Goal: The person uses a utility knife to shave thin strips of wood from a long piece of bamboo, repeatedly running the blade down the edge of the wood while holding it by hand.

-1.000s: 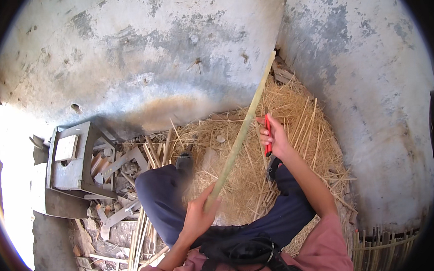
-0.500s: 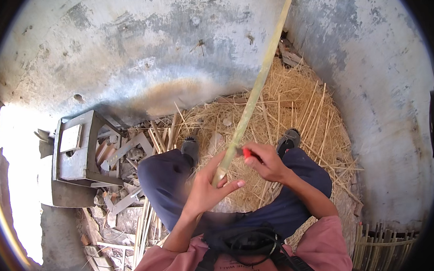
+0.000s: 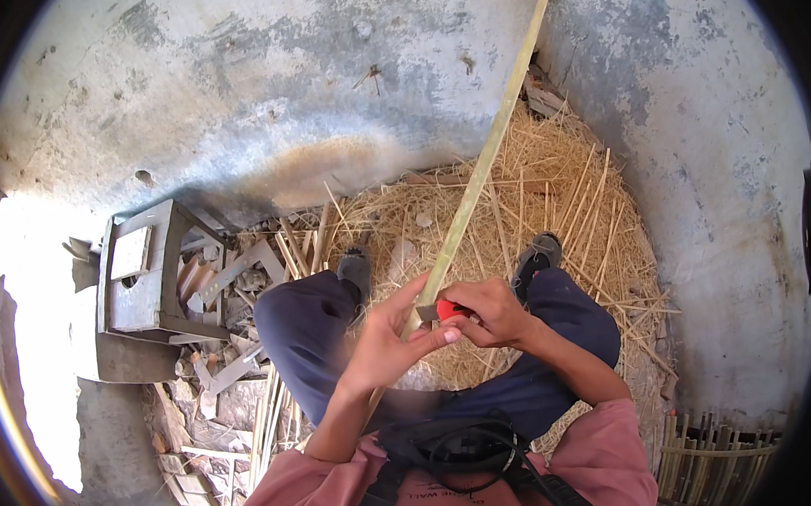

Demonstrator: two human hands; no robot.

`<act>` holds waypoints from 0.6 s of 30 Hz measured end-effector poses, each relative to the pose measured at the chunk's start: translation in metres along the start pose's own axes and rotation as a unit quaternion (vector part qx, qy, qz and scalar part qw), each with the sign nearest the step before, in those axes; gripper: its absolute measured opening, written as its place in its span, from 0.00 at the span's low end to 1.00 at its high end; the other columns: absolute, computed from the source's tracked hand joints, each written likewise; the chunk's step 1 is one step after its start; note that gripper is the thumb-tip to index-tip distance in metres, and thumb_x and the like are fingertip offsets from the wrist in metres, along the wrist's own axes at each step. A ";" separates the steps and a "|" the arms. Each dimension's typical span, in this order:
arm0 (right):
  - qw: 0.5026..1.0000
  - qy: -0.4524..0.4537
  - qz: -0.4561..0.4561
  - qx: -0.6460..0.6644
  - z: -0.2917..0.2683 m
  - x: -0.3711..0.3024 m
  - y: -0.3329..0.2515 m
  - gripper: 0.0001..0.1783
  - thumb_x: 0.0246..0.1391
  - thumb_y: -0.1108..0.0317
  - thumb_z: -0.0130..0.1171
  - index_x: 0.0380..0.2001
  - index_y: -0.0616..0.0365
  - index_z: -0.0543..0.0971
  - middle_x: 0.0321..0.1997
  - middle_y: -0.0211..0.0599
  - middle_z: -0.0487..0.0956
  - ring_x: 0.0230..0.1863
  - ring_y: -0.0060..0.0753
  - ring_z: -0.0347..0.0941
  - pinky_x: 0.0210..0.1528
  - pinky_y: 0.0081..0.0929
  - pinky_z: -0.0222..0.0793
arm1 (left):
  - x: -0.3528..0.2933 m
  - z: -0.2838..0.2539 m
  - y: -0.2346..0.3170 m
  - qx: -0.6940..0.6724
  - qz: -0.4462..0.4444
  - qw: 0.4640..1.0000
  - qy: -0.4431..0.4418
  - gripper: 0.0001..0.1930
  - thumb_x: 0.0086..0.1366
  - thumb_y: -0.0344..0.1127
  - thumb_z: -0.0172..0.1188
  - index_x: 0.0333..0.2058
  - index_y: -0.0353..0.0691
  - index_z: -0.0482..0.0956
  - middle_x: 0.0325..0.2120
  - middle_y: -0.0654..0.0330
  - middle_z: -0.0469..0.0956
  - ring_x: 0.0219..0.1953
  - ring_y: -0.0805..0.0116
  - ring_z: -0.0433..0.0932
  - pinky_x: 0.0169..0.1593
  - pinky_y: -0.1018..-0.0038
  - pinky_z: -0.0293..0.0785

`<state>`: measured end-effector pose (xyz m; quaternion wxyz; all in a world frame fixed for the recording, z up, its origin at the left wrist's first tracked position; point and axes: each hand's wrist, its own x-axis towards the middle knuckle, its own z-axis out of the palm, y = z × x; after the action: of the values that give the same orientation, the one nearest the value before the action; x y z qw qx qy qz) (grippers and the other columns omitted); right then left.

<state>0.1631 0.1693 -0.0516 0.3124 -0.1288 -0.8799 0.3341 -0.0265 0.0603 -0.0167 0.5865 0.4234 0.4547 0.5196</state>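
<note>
A long, flat, pale yellow-green bamboo strip (image 3: 475, 182) slants up and away from my hands, its far end reaching the top of the view. My left hand (image 3: 383, 349) grips it near the lower end, thumb pointing right. In my right hand (image 3: 497, 312) is a red-handled knife (image 3: 453, 310), fingers wrapped round the handle. Its short dark blade lies across the strip, just beside my left fingers. The tip of my left thumb meets the knife hand at the handle. Part of the strip's lower end is hidden by my left hand.
Straw-like shavings (image 3: 547, 183) and thin sticks cover the floor around my shoes. A wooden stool (image 3: 149, 291) lies at the left among scrap wood and rubble. Weathered walls (image 3: 263, 96) rise ahead and at the right. A slatted bamboo piece (image 3: 718, 461) stands at the lower right.
My right hand and the knife have moved down and left along the strip, up to my left hand. The strip has shifted upward, its far end now reaching the picture's top.
</note>
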 end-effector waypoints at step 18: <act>0.996 0.046 -0.022 -0.075 0.004 0.003 -0.009 0.15 0.60 0.61 0.66 0.40 0.62 0.81 0.27 0.41 0.81 0.23 0.45 0.80 0.25 0.36 0.74 | 0.001 0.004 -0.008 -0.042 0.032 0.998 -0.017 0.34 0.72 0.29 0.66 0.73 0.28 0.63 0.52 0.59 0.83 0.55 0.77 0.77 0.62 0.74 0.71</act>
<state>0.1582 0.1618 -0.0472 0.3495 -0.1478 -0.8897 0.2537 -0.0212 0.0601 -0.0234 0.5945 0.4219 0.4088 0.5490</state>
